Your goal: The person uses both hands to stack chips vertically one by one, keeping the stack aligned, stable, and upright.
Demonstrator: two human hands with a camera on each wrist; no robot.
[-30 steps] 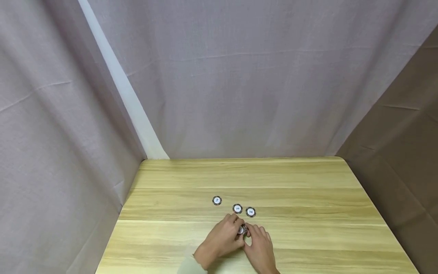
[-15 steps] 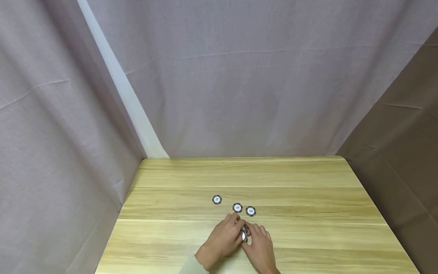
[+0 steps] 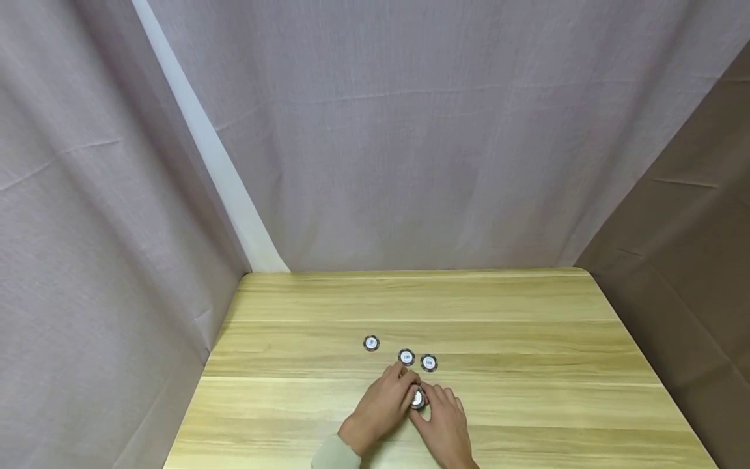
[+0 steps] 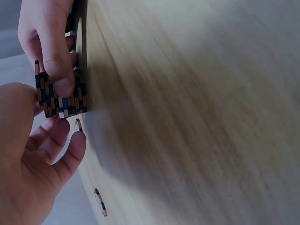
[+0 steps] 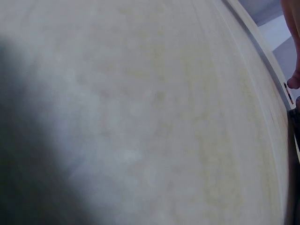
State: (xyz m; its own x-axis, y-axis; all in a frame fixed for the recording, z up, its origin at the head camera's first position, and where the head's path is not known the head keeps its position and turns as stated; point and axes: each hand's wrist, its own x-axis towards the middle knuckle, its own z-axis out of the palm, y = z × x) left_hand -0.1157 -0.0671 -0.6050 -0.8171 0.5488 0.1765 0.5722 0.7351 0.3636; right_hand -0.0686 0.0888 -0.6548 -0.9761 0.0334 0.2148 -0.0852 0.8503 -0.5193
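A stack of poker chips (image 4: pixel 63 101), dark with orange edge blocks, stands on the table between both hands. Its top chip (image 3: pixel 417 398) has a white centre and sits slightly out of line, jutting toward the right hand. My left hand (image 3: pixel 383 402) reaches over from the left, and its fingers pinch at this top chip; the exact contact is partly hidden. My right hand (image 3: pixel 446 423) grips the stack from the right, its thumb (image 4: pixel 58 70) lying along the edges. In the right wrist view mostly tabletop shows, with fingertips (image 5: pixel 294 82) at the right edge.
Three loose poker chips lie flat beyond the hands: a left one (image 3: pixel 372 343), a middle one (image 3: pixel 407 357) and a right one (image 3: pixel 429 363). The wooden table (image 3: pixel 527 326) is bordered by grey curtains (image 3: pixel 381 163) behind and at the sides.
The chip at the stack's top shifted toward the person, standing out over the near side, then moved back mostly over the stack. Both hands have barely moved; the loose chips stayed put.
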